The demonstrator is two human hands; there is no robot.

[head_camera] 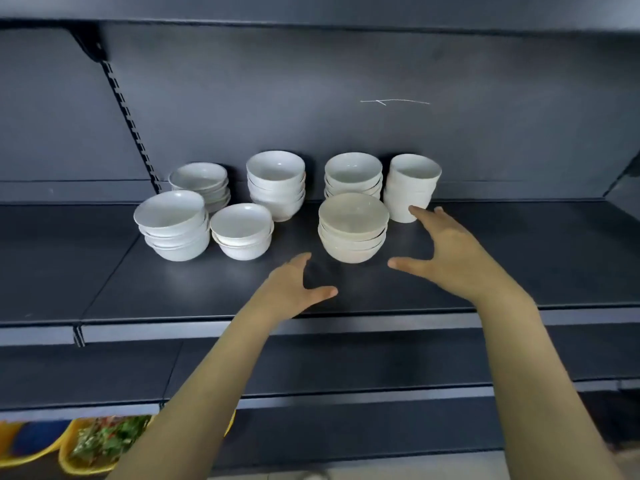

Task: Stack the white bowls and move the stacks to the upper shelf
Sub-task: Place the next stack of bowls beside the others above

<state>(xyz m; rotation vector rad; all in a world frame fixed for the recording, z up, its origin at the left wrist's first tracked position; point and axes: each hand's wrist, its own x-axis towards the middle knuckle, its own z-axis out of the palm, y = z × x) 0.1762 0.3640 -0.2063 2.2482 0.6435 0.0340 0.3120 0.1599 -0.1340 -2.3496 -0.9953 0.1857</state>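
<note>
Several stacks of white bowls stand on a dark shelf [519,258]. The nearest stack [352,233] sits front centre-right, between my hands. My left hand [294,284] hovers open just in front and left of it, thumb spread. My right hand [440,247] is open to its right, fingers spread, fingertips close to the tall stack [410,187] at the back right. Neither hand holds anything. Other stacks stand at back centre [276,183], back centre-right [353,174], back left [201,185], front left [173,225] and front centre-left [241,230].
The shelf's dark back panel [346,98] rises behind the bowls, under another shelf's edge [311,24] at the top. Lower shelves [346,368] step out below. Yellow bowls of greens [100,445] sit at the bottom left. A slotted upright [128,123] runs at the left.
</note>
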